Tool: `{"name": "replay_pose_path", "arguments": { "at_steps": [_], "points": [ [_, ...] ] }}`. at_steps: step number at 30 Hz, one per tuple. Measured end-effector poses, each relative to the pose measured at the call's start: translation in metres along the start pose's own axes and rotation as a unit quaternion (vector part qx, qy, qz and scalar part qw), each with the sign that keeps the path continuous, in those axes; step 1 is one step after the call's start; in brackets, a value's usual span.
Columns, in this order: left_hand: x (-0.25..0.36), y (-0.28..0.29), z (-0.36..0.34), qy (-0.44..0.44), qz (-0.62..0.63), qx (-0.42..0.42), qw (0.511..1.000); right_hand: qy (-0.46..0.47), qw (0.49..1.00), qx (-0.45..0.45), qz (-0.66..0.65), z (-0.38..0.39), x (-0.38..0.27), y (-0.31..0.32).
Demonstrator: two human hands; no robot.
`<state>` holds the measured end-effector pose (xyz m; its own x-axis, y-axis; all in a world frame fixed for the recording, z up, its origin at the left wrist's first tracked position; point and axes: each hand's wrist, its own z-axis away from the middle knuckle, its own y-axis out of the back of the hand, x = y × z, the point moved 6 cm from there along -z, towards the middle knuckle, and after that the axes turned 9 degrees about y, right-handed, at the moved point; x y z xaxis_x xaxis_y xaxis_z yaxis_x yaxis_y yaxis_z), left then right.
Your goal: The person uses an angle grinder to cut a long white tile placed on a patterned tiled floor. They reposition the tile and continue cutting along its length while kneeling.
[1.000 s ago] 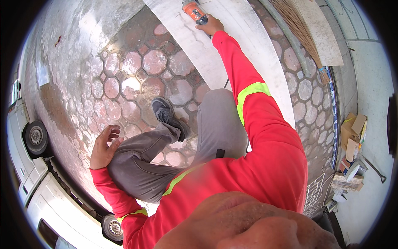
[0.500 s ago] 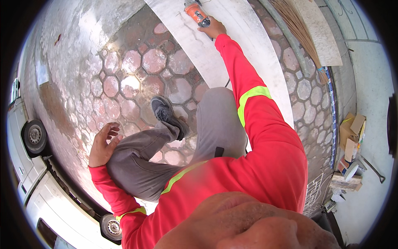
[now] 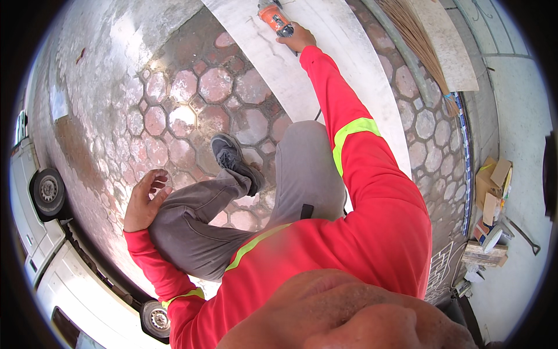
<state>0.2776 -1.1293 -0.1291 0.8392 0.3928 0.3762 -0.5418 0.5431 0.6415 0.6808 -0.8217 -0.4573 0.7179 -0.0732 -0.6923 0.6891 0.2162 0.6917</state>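
Stone paving (image 3: 215, 85) beneath a pale panel (image 3: 349, 46), with an orange power tool (image 3: 275, 18) held at the frame's top edge.

A white vehicle (image 3: 87, 285) fills the lower left of the frame; the panel sweeps from the top centre toward the middle right. Bent legs in grey trousers (image 3: 197, 232) lie at the centre, a bundle of thin sticks (image 3: 415, 43) at the upper right, a dark shoe (image 3: 229, 154) near the middle and an opened cardboard box (image 3: 491, 180) at the right. The left hand (image 3: 142, 203), left of centre, is half open beside the knee, fingers loosely curled, with nothing visible in it. The tool is over the panel at the top centre, the right hand (image 3: 299, 38) closed around its near end.
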Motion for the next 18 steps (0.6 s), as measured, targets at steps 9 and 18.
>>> {"name": "replay_pose_path", "arguments": {
  "at_steps": [9, 18],
  "points": [
    [0.001, -0.001, 0.004, -0.001, -0.009, -0.001, 1.0, 0.001, 1.0, 0.015, 0.006, 0.025, 0.002, 0.003],
    [0.003, -0.003, 0.01, -0.021, -0.003, -0.001, 1.0, -0.006, 1.0, 0.01, 0.018, 0.03, 0.004, 0.006]
  ]
}}
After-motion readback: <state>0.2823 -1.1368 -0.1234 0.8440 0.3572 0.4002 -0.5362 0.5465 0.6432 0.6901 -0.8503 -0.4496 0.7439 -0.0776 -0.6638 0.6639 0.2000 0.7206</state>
